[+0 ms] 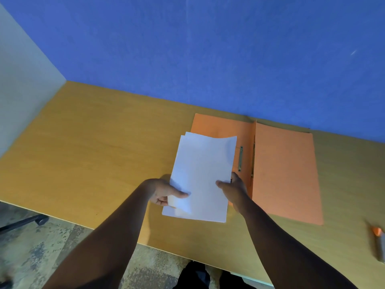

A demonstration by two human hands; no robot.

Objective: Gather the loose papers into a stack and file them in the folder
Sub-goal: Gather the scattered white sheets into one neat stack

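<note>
A stack of white papers (201,174) is held above the wooden desk, its top edges slightly uneven. My left hand (161,191) grips the stack's lower left edge, thumb on top. My right hand (234,189) grips the lower right edge, thumb on the sheet. An orange folder (285,170) lies open flat on the desk to the right, under the far part of the stack. Its metal fastener (240,158) shows near the spine, just right of the papers.
The wooden desk (93,147) ends at a blue partition at the back and a grey panel at the left. An orange-capped marker (380,241) lies at the right edge. A chair base (27,222) stands on the floor at the lower left.
</note>
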